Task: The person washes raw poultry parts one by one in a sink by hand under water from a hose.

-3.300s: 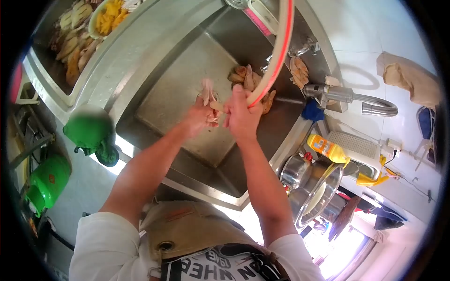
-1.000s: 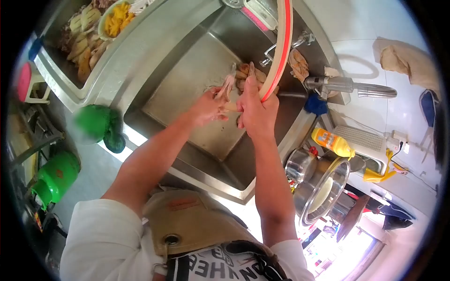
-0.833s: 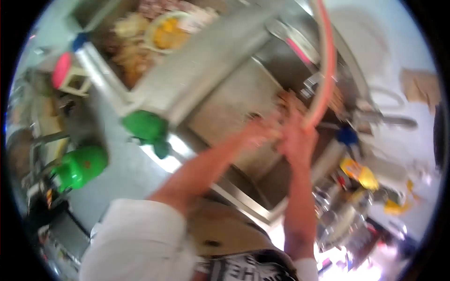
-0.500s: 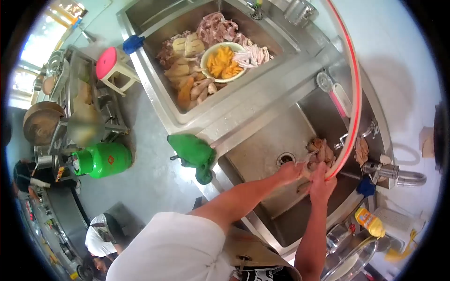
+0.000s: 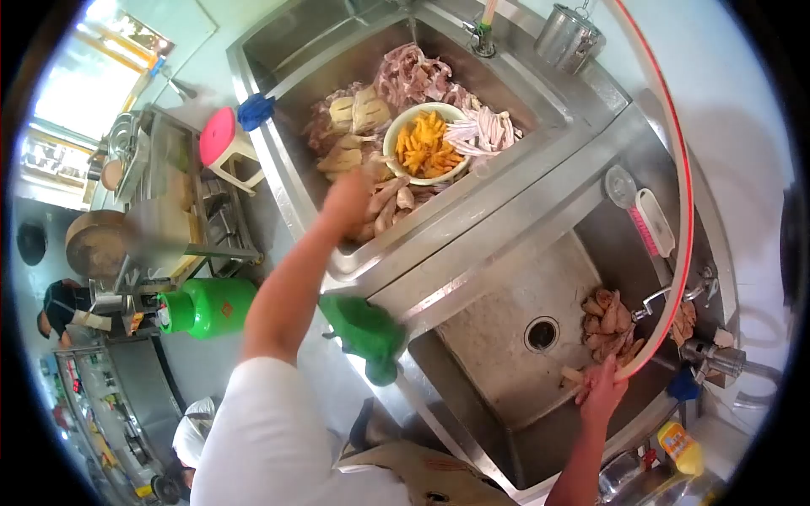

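Observation:
My left hand (image 5: 348, 201) reaches over the left sink (image 5: 291, 190), at the near edge of a pile of raw poultry pieces (image 5: 390, 202). It is smeared, so whether its fingers touch or grip a piece cannot be told. My right hand (image 5: 602, 390) is closed around the lower end of a clear hose with a red stripe (image 5: 685, 202), above the right sink (image 5: 506, 337). A pale piece (image 5: 573, 376) shows beside its fingers; its kind is unclear. Just beyond lies a small heap of raw meat pieces (image 5: 607, 320), near the drain (image 5: 542, 335).
A bowl of yellow chicken feet (image 5: 426, 143) sits amid meat in the left sink. A green cloth (image 5: 364, 333) hangs on the front rim. A brush (image 5: 650, 223) and taps line the back. Left stand a pink-topped stool (image 5: 219, 137) and green gas cylinder (image 5: 221, 305).
My left hand has left the right sink and swung left to the meat in the other sink. My right hand stays at the hose end. The view has shifted.

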A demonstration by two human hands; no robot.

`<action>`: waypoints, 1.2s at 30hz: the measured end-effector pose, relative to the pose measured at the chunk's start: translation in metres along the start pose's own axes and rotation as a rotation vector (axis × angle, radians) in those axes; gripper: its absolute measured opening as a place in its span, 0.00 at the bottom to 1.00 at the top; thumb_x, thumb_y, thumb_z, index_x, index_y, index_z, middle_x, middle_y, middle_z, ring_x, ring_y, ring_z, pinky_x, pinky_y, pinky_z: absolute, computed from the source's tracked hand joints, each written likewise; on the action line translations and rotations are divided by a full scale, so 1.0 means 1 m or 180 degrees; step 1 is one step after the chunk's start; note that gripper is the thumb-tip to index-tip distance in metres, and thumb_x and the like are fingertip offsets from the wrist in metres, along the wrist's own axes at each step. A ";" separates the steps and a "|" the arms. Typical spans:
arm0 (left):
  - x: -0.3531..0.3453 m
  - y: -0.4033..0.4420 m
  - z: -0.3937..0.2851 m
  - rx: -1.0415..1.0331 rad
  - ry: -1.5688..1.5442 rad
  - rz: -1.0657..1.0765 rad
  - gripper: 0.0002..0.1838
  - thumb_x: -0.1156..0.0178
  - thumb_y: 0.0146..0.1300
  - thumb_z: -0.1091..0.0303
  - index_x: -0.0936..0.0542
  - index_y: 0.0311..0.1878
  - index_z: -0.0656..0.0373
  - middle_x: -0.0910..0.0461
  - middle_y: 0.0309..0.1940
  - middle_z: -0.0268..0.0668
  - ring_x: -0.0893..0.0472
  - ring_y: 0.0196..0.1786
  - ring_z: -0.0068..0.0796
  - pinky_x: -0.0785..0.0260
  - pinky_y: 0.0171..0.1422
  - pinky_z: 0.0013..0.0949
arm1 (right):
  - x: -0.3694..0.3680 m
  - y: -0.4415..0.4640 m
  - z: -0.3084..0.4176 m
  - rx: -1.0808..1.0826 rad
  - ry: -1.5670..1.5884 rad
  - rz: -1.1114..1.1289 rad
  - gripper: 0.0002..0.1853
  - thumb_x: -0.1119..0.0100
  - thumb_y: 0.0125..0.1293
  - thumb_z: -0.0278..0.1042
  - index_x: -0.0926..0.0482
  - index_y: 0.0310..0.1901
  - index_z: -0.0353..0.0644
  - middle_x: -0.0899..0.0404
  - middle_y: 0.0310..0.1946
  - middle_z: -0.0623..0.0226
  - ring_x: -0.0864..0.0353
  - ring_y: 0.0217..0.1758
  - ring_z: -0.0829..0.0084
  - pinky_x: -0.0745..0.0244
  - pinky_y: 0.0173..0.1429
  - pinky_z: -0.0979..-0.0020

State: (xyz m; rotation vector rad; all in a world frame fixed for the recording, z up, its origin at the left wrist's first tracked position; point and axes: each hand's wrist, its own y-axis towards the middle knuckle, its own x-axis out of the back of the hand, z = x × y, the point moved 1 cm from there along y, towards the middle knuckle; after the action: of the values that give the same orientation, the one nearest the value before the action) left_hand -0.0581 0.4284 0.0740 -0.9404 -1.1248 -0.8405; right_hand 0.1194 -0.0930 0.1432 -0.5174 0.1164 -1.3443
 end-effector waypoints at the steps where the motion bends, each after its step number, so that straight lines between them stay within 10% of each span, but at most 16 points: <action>1: -0.030 0.005 0.026 0.0408 -0.0098 0.0100 0.23 0.44 0.61 0.63 0.28 0.61 0.56 0.25 0.52 0.49 0.24 0.54 0.50 0.29 0.58 0.45 | 0.001 0.004 -0.003 -0.0025 0.0046 -0.0002 0.23 0.49 0.73 0.48 0.35 0.22 0.43 0.37 0.13 0.70 0.41 0.09 0.79 0.45 0.10 0.75; 3: -0.091 0.018 0.077 0.1483 -0.0982 0.0364 0.19 0.43 0.59 0.65 0.23 0.54 0.58 0.19 0.45 0.49 0.19 0.48 0.49 0.25 0.53 0.45 | -0.001 0.009 -0.004 -0.0232 0.0034 -0.0119 0.22 0.51 0.74 0.46 0.35 0.23 0.44 0.37 0.13 0.71 0.41 0.10 0.80 0.46 0.10 0.75; 10: -0.138 0.030 0.132 0.1275 -0.0009 0.0293 0.10 0.42 0.60 0.62 0.16 0.33 0.57 0.17 0.29 0.48 0.16 0.34 0.45 0.23 0.37 0.46 | 0.023 0.037 -0.024 -0.0637 -0.0073 -0.0077 0.17 0.46 0.72 0.44 0.28 0.25 0.47 0.33 0.16 0.79 0.36 0.15 0.84 0.41 0.19 0.77; 12: 0.000 0.043 0.030 0.0288 0.0063 0.0235 0.14 0.42 0.62 0.62 0.17 0.27 0.62 0.18 0.25 0.47 0.18 0.26 0.46 0.25 0.33 0.44 | 0.035 0.039 -0.006 -0.0585 -0.0560 -0.0213 0.18 0.41 0.69 0.47 0.27 0.26 0.43 0.30 0.18 0.79 0.33 0.17 0.83 0.39 0.20 0.76; 14: 0.119 0.030 -0.118 0.0665 -0.1940 -0.0031 0.10 0.43 0.62 0.68 0.18 0.31 0.64 0.17 0.25 0.45 0.18 0.26 0.38 0.26 0.32 0.36 | 0.043 0.043 -0.004 -0.0395 -0.0504 -0.0393 0.19 0.42 0.70 0.45 0.28 0.24 0.44 0.31 0.16 0.77 0.35 0.15 0.82 0.39 0.18 0.76; 18: 0.044 -0.001 -0.320 -0.2071 -0.2412 0.0420 0.11 0.42 0.63 0.65 0.16 0.42 0.60 0.16 0.31 0.44 0.17 0.36 0.29 0.26 0.42 0.34 | 0.018 0.027 -0.007 0.0036 -0.0380 -0.0111 0.17 0.42 0.68 0.38 0.28 0.22 0.43 0.30 0.16 0.74 0.33 0.15 0.82 0.38 0.18 0.75; 20: -0.034 -0.003 -0.446 -0.1609 -0.3529 0.2127 0.16 0.42 0.61 0.58 0.17 0.44 0.59 0.16 0.36 0.45 0.17 0.41 0.37 0.27 0.47 0.39 | -0.001 0.003 0.001 0.0639 -0.0281 0.0270 0.13 0.41 0.66 0.32 0.26 0.24 0.40 0.29 0.17 0.74 0.32 0.17 0.82 0.37 0.21 0.74; 22: -0.073 0.012 -0.528 -0.1393 -0.3772 0.2176 0.21 0.42 0.60 0.51 0.18 0.47 0.58 0.17 0.40 0.46 0.17 0.46 0.45 0.27 0.52 0.44 | 0.008 0.007 -0.013 0.1061 -0.0635 0.0321 0.11 0.39 0.64 0.28 0.26 0.25 0.37 0.30 0.18 0.70 0.32 0.20 0.80 0.36 0.24 0.73; 28: -0.029 0.154 -0.573 -0.0934 -0.2602 -0.0626 0.21 0.34 0.53 0.59 0.22 0.47 0.60 0.23 0.47 0.47 0.25 0.52 0.48 0.34 0.57 0.49 | 0.050 0.044 -0.025 0.1389 -0.1340 0.0091 0.03 0.38 0.59 0.21 0.22 0.33 0.32 0.25 0.22 0.60 0.25 0.24 0.76 0.31 0.28 0.72; 31: -0.081 0.202 -0.587 -0.1729 -0.3749 0.1129 0.17 0.36 0.57 0.58 0.21 0.46 0.57 0.19 0.40 0.44 0.21 0.45 0.41 0.30 0.51 0.42 | 0.055 0.049 -0.029 0.1321 -0.1364 0.0106 0.04 0.39 0.58 0.21 0.21 0.35 0.33 0.25 0.22 0.59 0.25 0.24 0.74 0.30 0.30 0.72; 36: -0.090 0.158 -0.563 -0.1640 -0.3305 0.0581 0.17 0.36 0.56 0.57 0.18 0.45 0.57 0.16 0.37 0.46 0.17 0.42 0.47 0.25 0.48 0.44 | 0.047 0.042 -0.035 0.1369 -0.1006 0.0197 0.07 0.39 0.60 0.23 0.26 0.27 0.35 0.29 0.20 0.68 0.33 0.22 0.81 0.37 0.25 0.74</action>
State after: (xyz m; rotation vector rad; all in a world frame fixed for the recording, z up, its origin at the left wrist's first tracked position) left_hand 0.2631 -0.0248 -0.1307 -2.0067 -1.6790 -0.4646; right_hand 0.1553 -0.1421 0.1043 -0.3504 -0.4058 -1.1678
